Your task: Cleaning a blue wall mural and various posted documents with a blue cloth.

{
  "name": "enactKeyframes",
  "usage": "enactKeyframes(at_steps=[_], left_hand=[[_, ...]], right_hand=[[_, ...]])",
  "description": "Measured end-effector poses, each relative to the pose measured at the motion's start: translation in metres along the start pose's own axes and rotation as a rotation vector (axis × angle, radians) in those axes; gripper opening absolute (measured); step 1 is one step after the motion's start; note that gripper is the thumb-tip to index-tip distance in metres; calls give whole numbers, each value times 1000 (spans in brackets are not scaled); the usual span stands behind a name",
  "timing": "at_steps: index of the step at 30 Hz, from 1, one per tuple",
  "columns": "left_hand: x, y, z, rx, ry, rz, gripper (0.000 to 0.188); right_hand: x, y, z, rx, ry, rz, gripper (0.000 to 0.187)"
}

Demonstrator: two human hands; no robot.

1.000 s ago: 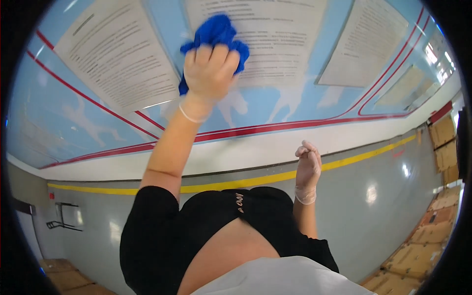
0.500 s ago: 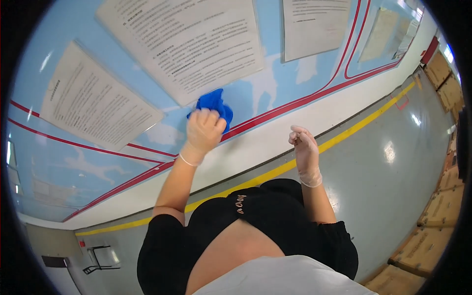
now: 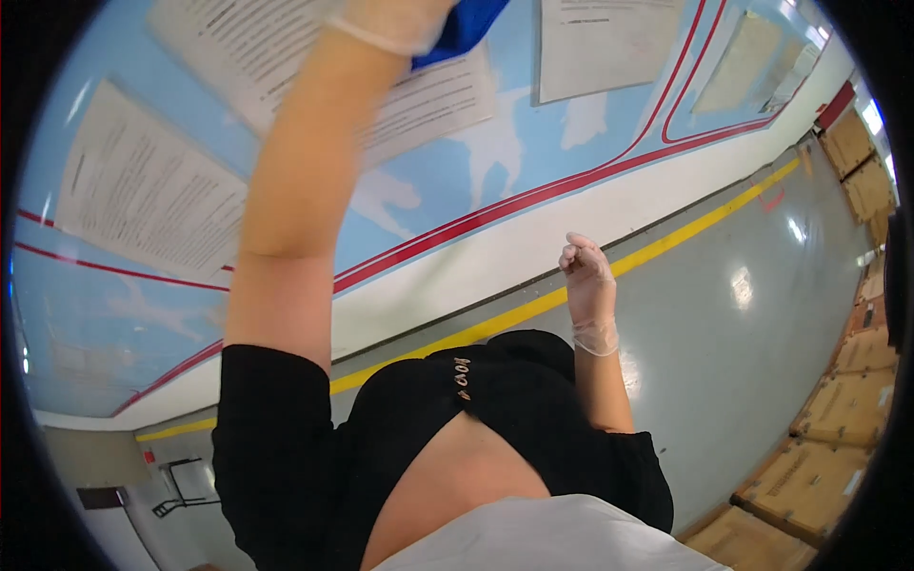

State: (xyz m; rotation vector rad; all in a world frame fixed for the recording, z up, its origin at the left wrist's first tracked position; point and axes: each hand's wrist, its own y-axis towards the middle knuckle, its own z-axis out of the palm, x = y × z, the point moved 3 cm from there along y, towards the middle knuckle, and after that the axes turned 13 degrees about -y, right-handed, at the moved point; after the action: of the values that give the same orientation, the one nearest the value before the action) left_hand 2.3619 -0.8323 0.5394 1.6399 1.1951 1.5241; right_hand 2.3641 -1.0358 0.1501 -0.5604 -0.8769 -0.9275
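High against the wall, my left hand (image 3: 395, 21) wears a clear glove and has a blue cloth (image 3: 468, 33) with it, over a large printed sheet (image 3: 433, 109). The top edge of the picture cuts off its fingers. My left arm stretches up across the wall board. My right hand (image 3: 590, 271), also gloved, is raised in front of my chest, away from the wall. Its fingers are curled together and nothing shows in them.
Another printed sheet (image 3: 148, 190) hangs left of my arm, and a further one (image 3: 609, 48) to the right. Red stripes (image 3: 476, 214) run along the light blue board. A yellow line (image 3: 533, 309) marks the grey floor (image 3: 714, 333). Wooden crates (image 3: 809, 485) stand along the right.
My left hand has moved up the wall with the blue cloth, from the large sheet's lower corner to higher over it. My right hand has stayed nearly still.
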Motion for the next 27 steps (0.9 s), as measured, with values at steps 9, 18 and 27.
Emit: enactKeyframes(at_steps=[9, 18, 27], left_hand=[[-76, -183, 46, 429, -60, 21, 7], [-133, -330, 52, 765, -218, 420, 5], [-145, -213, 64, 403, -243, 354, 13]], right_hand=[[-10, 0, -7, -37, 40, 19, 28], [-9, -2, -5, -73, 11, 80, 27], [-9, 7, -4, -2, 34, 157, 28]])
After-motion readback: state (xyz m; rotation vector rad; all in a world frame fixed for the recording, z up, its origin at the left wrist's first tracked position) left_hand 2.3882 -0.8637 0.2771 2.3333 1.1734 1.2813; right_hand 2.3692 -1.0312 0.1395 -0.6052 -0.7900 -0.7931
